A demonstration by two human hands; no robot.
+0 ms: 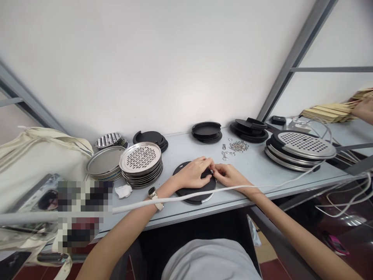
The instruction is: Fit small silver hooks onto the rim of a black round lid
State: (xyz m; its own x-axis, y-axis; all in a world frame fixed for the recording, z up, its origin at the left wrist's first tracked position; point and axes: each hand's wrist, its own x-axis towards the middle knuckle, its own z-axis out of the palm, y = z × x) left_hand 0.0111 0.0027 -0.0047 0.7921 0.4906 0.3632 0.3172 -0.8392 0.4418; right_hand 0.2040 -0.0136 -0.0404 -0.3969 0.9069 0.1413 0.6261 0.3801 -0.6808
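Note:
A round black disc (189,194) with a silver rim showing at its lower right lies near the table's front edge. My left hand (196,173) rests over it, fingers bent and pinched at its upper right side. There my right hand (227,175) meets it, thumb and fingertips closed together at the disc's edge. Whatever small piece sits between the fingertips is too hidden to name. Just behind the hands lies a pile of small metal clips (239,146), with a few loose ones beside it.
Stacked metal grater discs (140,158) and plain metal discs (105,161) stand at left. Black parts (206,131) line the wall. Assembled graters (303,146) are stacked at right. A white cable (180,197) crosses in front, over the forearms. Another person's hand (364,109) is at far right.

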